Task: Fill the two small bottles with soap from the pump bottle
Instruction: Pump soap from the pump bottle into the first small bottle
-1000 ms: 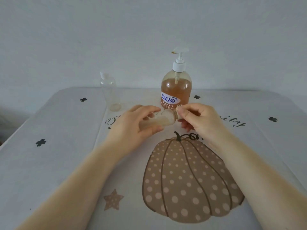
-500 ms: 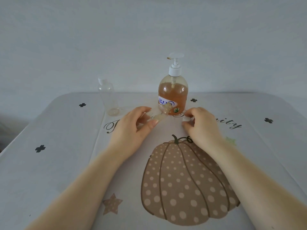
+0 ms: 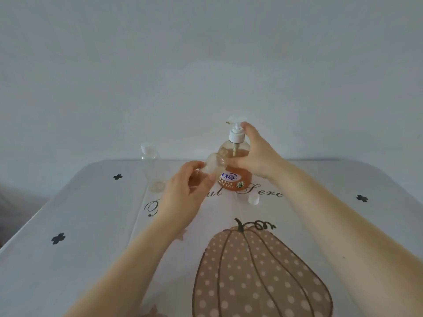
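Amber soap fills the pump bottle (image 3: 234, 170), gripped by the right hand (image 3: 254, 156) with one finger beside the pump head. The left hand (image 3: 185, 193) grasps the uncapped small bottle (image 3: 214, 164) just below the nozzle. Step in hand: filling the first bottle. Next: align its mouth under the nozzle, then press. The mouth's position is blurred. A loose cap (image 3: 253, 199) lies below the right hand; the second small bottle (image 3: 152, 168), capped, stands left of the left hand.

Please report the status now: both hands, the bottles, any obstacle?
Left hand holds small bottle, uncapped, beside pump bottle. Right hand on pump bottle, fingers by pump head. Loose cap on table. Second small bottle capped, far left. No obstacle.
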